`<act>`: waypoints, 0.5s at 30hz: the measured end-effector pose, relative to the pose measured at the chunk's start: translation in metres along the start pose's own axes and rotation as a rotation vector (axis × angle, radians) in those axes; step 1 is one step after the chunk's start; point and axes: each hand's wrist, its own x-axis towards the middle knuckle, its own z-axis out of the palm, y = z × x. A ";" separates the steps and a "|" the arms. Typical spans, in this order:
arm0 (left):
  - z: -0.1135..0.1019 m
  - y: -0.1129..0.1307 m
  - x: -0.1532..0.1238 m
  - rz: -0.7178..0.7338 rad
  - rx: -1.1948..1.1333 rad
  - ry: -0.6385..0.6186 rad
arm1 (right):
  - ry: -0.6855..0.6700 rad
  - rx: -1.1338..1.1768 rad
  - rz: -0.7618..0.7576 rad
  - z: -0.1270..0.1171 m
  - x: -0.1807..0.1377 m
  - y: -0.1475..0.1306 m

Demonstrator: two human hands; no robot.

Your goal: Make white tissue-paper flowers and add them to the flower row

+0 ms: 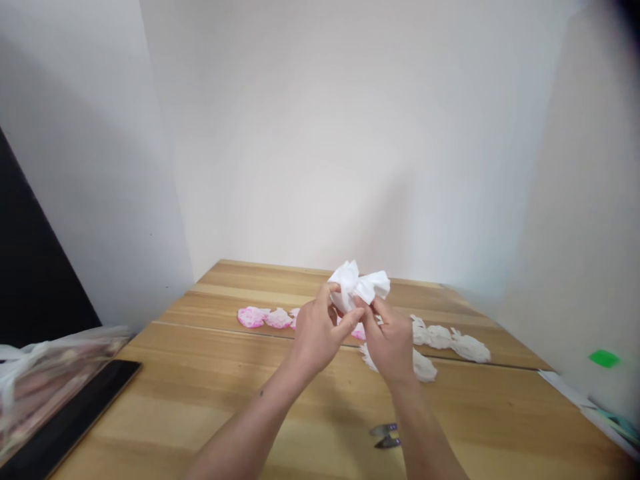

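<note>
Above the table, both hands hold a white tissue-paper flower (371,287), bunched at the middle with its crumpled layers fanning upward. My left hand (316,333) has its fingers curled round the left side of the paper. With thumb and finger, my right hand (393,340) pinches it low on the right. Behind and below the hands lie crumpled paper flowers: pink-and-white ones (253,317) to the left and white ones (470,347) to the right. Another white paper flower (425,367) sits partly hidden behind my right hand. Thread snips (385,435) lie beside my right forearm, which covers their handle end.
The wooden table (200,393) has a seam running across it and meets a white wall (310,133) at the back. A dark flat panel (80,413) and a plastic bag (45,380) are at the left edge. Papers (600,413) lie along the right edge.
</note>
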 end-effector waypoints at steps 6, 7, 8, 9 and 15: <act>0.001 -0.003 0.005 -0.006 -0.182 0.043 | -0.032 -0.013 -0.063 -0.001 0.000 0.001; 0.000 -0.004 0.007 -0.011 -0.245 0.032 | -0.041 0.004 -0.043 -0.002 0.000 0.000; -0.001 -0.004 0.008 -0.022 -0.308 0.015 | -0.049 0.024 -0.018 -0.003 0.001 0.000; -0.002 -0.005 0.010 -0.043 -0.369 0.001 | -0.054 0.048 0.015 -0.004 0.002 -0.001; -0.010 -0.004 0.016 -0.170 -0.549 0.022 | -0.068 0.214 0.236 -0.009 0.007 -0.001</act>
